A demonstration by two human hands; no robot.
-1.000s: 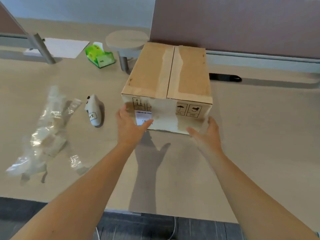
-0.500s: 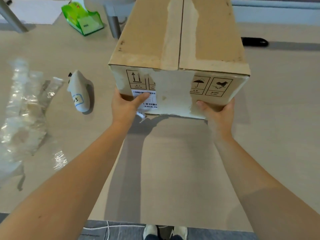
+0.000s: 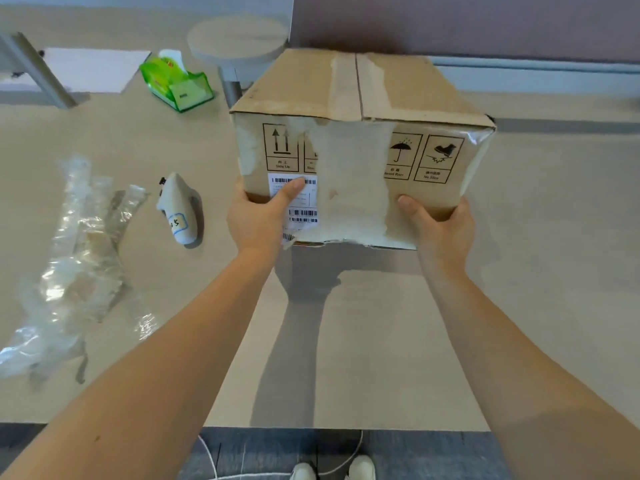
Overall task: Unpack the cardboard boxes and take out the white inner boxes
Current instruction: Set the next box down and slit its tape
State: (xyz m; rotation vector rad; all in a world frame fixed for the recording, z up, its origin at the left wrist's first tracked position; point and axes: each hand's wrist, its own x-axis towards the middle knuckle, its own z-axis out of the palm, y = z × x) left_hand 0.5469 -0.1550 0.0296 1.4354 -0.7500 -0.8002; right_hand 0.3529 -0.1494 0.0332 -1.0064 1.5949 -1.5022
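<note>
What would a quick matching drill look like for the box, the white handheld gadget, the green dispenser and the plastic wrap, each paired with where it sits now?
Things:
1. cardboard box
2. white handheld device
3. green tape dispenser
4. clear plastic wrap

Places:
A. crumpled at the table's left side
B. far left, beside the round stand
C. gripped at its near bottom edge by the left hand and right hand
D. lying just left of the box

Pairs: 1-C, 2-D, 3-B, 4-A

fingers of both hands hidden under cardboard box (image 3: 360, 140), label print unreadable
</note>
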